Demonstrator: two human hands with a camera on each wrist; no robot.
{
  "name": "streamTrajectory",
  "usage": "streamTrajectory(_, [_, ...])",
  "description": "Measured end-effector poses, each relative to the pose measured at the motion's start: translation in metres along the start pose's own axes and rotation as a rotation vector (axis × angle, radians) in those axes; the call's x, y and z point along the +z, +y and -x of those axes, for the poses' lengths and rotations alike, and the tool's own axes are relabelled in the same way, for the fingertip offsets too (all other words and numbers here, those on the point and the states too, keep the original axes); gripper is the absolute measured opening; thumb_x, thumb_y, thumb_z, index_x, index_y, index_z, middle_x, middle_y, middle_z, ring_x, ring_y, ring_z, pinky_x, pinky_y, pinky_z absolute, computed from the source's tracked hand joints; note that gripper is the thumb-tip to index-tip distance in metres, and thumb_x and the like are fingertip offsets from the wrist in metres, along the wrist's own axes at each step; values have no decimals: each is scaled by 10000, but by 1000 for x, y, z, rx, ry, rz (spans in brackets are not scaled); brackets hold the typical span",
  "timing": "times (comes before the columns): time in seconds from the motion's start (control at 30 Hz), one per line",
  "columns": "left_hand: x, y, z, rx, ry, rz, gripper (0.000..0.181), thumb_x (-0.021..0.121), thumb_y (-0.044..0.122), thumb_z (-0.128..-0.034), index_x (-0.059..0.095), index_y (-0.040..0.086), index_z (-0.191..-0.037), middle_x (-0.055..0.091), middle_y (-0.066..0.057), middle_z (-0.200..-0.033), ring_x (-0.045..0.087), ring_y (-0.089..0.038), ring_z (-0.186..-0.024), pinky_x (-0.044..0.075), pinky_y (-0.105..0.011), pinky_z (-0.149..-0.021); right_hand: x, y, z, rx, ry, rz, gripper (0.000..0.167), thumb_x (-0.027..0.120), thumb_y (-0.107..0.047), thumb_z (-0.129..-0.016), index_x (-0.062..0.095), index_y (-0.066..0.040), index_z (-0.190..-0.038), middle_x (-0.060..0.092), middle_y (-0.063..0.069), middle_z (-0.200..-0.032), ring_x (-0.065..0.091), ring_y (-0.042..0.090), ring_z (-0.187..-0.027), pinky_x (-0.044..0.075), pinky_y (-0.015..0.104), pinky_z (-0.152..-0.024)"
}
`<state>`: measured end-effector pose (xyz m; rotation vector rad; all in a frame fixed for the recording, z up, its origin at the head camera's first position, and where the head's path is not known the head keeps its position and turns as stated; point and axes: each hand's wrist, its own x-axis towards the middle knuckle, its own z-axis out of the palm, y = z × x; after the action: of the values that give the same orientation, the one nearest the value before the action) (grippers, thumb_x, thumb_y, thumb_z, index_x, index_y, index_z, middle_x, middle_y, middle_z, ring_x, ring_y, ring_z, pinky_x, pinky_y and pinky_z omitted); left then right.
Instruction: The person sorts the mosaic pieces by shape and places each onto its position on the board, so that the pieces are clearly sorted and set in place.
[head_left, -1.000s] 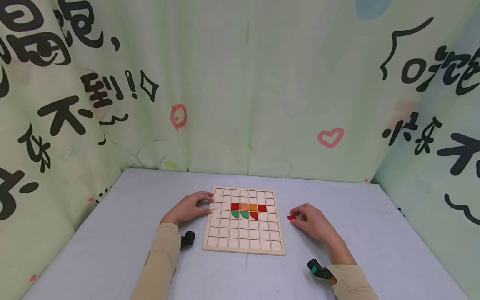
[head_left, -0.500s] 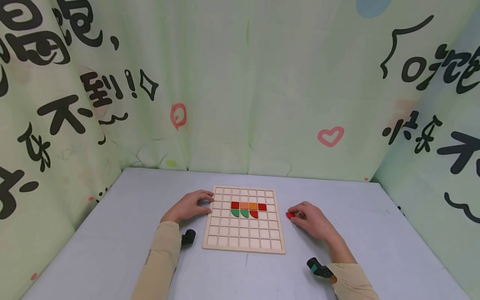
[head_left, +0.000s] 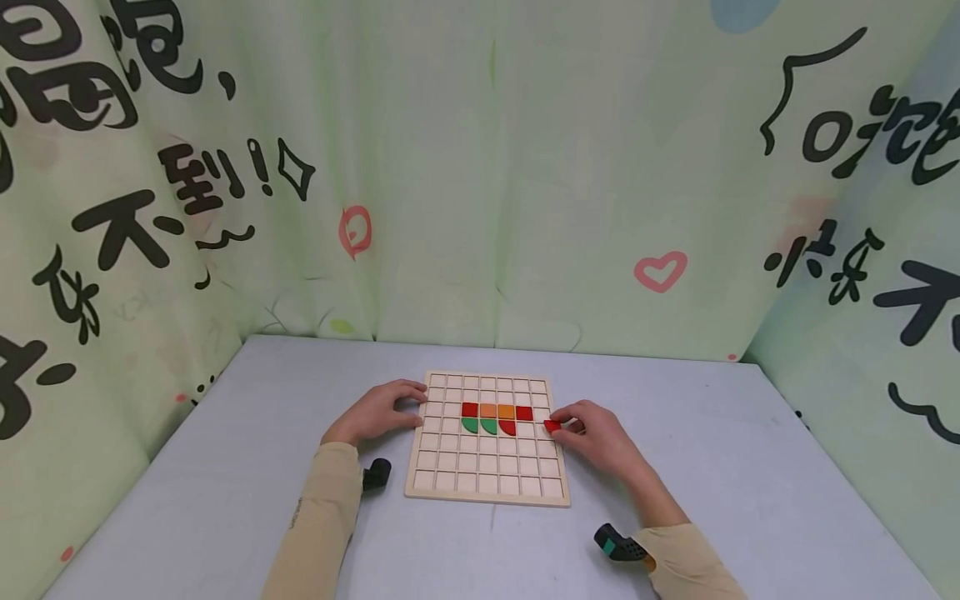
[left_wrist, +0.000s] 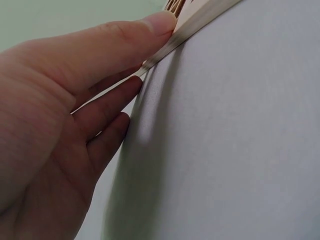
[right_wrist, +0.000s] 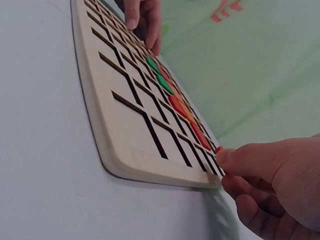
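Note:
A wooden board [head_left: 487, 502] with a grid of square cells lies flat on the table. One row holds a red square [head_left: 470, 410], two orange squares [head_left: 497, 412] and another red square [head_left: 524, 413]. Directly below sit two green quarter-round pieces [head_left: 470, 426] and a red quarter-round piece [head_left: 507, 427]. My left hand [head_left: 377, 414] rests at the board's left edge, thumb [left_wrist: 162, 24] and fingers touching it, fingers fairly straight. Over the right edge, my right hand [head_left: 596, 435] pinches a small red piece [head_left: 552, 426] between thumb and fingers; its shape is mostly covered.
A pale table [head_left: 247, 467] surrounds the board. Light green printed curtains [head_left: 435, 183] stand behind it and on both sides. A black wrist device [head_left: 377, 475] is by the left forearm, and another black device [head_left: 619, 543] is by the right.
My right hand has moved left with the red piece, from the table beside the board to above its right edge. My left hand and the placed pieces have not moved.

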<state>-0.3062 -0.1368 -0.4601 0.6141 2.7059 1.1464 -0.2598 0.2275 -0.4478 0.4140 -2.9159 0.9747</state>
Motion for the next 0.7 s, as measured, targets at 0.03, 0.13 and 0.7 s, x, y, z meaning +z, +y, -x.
streamTrajectory(0.03, [0, 0, 0, -2, 0, 0, 348, 763, 166, -855, 675, 66, -1176, 542, -69, -1393, 415, -305, -1359, 332, -450, -1137, 2, -2, -1, -5, -6, -1, 209, 749, -113, -861, 720, -66, -1063, 645, 47, -1022, 615, 151, -849, 549, 308, -757])
streamTrajectory(0.13, [0, 0, 0, -3, 0, 0, 345, 765, 160, -852, 677, 65, -1172, 542, -73, -1394, 414, -307, -1360, 331, -452, -1138, 6, -10, -4, -31, -21, 8, 223, 755, -107, -854, 713, -50, -1066, 648, 42, -1007, 606, 139, -829, 543, 292, -741])
streamTrajectory(0.7, [2, -4, -2, -14, 10, -6, 338, 764, 167, -855, 681, 82, -1171, 545, -54, -1390, 421, -292, -1356, 338, -443, -1135, 26, -22, -18, -62, -32, 1, 139, 775, -112, -838, 728, -86, -966, 627, 3, -930, 524, 123, -767, 495, 263, -688])
